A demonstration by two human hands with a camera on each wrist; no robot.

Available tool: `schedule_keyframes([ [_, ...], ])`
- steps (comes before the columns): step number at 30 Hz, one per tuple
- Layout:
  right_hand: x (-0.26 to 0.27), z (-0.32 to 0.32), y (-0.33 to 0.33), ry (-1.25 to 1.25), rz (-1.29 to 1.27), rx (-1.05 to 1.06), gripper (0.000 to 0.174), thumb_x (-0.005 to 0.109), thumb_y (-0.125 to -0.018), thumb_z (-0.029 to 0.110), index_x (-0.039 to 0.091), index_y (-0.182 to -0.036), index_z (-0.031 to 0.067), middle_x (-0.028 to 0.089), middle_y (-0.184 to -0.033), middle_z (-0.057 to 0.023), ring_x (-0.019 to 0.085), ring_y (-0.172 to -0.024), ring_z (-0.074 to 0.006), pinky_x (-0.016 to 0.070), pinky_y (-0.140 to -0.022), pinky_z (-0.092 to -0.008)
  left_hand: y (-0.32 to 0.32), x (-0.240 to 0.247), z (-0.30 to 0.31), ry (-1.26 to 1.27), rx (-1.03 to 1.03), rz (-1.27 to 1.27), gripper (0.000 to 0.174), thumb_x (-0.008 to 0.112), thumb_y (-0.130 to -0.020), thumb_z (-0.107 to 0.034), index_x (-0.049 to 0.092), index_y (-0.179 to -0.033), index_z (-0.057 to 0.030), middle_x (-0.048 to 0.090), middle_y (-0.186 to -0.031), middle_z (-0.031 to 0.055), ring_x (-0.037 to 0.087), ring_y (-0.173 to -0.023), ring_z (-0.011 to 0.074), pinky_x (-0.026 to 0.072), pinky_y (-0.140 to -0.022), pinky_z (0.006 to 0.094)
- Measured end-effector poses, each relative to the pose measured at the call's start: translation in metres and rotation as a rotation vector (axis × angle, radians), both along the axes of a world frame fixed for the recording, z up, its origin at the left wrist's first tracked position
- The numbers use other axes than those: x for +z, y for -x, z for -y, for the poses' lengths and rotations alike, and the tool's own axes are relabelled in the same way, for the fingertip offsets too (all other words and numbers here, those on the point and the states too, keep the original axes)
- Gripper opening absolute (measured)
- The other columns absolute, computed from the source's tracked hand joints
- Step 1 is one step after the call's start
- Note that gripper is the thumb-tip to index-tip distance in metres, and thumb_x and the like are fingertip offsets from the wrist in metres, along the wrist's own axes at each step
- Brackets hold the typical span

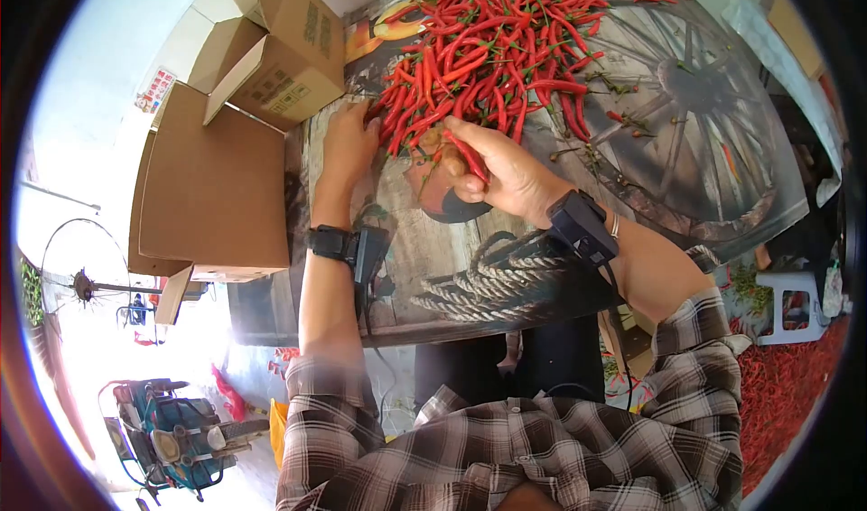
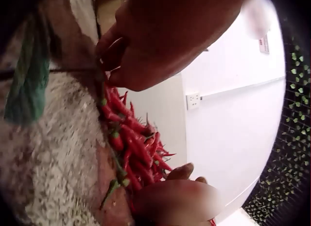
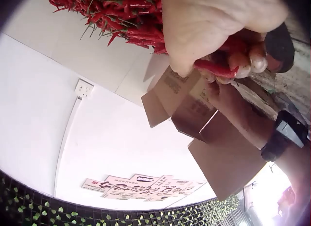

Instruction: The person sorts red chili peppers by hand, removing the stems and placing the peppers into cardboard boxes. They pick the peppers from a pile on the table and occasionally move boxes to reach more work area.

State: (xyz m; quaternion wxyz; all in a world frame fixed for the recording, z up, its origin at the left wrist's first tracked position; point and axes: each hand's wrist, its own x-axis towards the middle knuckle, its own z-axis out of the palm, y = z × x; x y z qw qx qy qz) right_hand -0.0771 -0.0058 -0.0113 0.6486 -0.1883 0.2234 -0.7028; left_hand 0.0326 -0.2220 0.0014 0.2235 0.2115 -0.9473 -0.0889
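Observation:
A large heap of red chili peppers with green stems covers the back of the table. My right hand is in front of the heap, its fingers curled around a red chili pepper. In the right wrist view that chili lies between the thumb side and the fingertips. My left hand reaches to the heap's left edge beside a cardboard box, fingertips right at the chilies. In the left wrist view its fingers are bent down toward the thumb; I cannot tell whether they pinch a chili.
Open cardboard boxes stand along the table's left side. Loose stems and bits lie right of the heap. A white stool and more red chilies are on the floor at right. Cables hang from both wrist cameras.

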Motion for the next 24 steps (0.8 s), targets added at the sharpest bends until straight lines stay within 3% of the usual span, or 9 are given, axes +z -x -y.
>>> schedule_keyframes([
  [6,-0.003,-0.001,0.005,0.051,-0.044,0.083,0.015,0.050,-0.094,0.021,0.056,-0.093,0.0071,0.054,-0.067,0.0007,0.042,-0.047,-0.0064,0.0305,-0.042,-0.0211,0.001,0.002,-0.001,-0.050,0.155,0.070,0.027,0.057,-0.081,-0.014,0.062,-0.105,-0.0036,0.062,-0.093,0.0212,0.058,-0.089,0.0391,0.0449,-0.077,0.0435],
  [8,-0.003,-0.001,0.005,0.048,-0.031,0.082,0.012,0.052,-0.093,0.018,0.055,-0.089,0.0075,0.054,-0.068,0.0006,0.043,-0.048,-0.0066,0.0309,-0.042,-0.0211,-0.006,0.005,0.004,-0.316,0.127,0.035,0.028,0.059,-0.081,-0.016,0.063,-0.104,-0.0026,0.064,-0.093,0.0205,0.061,-0.086,0.0356,0.0465,-0.077,0.0399],
  [11,-0.006,0.002,0.003,0.040,-0.083,0.056,0.014,0.052,-0.092,0.020,0.056,-0.097,0.0076,0.054,-0.069,0.0013,0.043,-0.047,-0.0067,0.0293,-0.041,-0.0213,-0.011,0.003,0.001,-0.470,0.000,-0.011,0.029,0.061,-0.080,-0.018,0.063,-0.102,0.0013,0.066,-0.092,0.0202,0.064,-0.085,0.0311,0.0476,-0.076,0.0359],
  [16,-0.005,0.001,0.004,0.031,-0.088,0.065,0.015,0.053,-0.092,0.020,0.056,-0.098,0.0069,0.054,-0.070,0.0014,0.044,-0.048,-0.0067,0.0305,-0.042,-0.0213,-0.004,-0.002,-0.010,-0.380,0.037,0.003,0.028,0.064,-0.080,-0.018,0.063,-0.095,0.0058,0.066,-0.086,0.0190,0.064,-0.081,0.0276,0.0473,-0.074,0.0339],
  [19,-0.005,0.001,0.004,0.039,-0.089,0.070,0.015,0.053,-0.092,0.021,0.056,-0.098,0.0069,0.055,-0.071,0.0013,0.045,-0.048,-0.0066,0.0304,-0.042,-0.0213,-0.007,0.006,-0.014,-0.484,0.016,0.003,0.028,0.064,-0.081,-0.020,0.063,-0.094,0.0057,0.066,-0.081,0.0149,0.063,-0.075,0.0228,0.0463,-0.070,0.0329],
  [21,-0.005,0.002,0.004,0.038,-0.089,0.069,0.015,0.053,-0.092,0.021,0.056,-0.098,0.0069,0.054,-0.071,0.0013,0.045,-0.048,-0.0067,0.0304,-0.042,-0.0214,-0.017,0.017,-0.016,-0.659,0.078,0.004,0.029,0.064,-0.083,-0.021,0.063,-0.092,0.0059,0.064,-0.077,0.0092,0.057,-0.071,0.0148,0.0442,-0.067,0.0301],
  [24,-0.006,0.002,0.005,0.038,-0.089,0.078,0.015,0.053,-0.092,0.020,0.056,-0.098,0.0070,0.054,-0.071,0.0011,0.045,-0.048,-0.0065,0.0301,-0.042,-0.0212,-0.028,0.033,-0.020,-0.534,0.066,-0.115,0.030,0.064,-0.084,-0.022,0.063,-0.093,0.0061,0.061,-0.075,0.0045,0.051,-0.071,0.0095,0.0424,-0.067,0.0270],
])
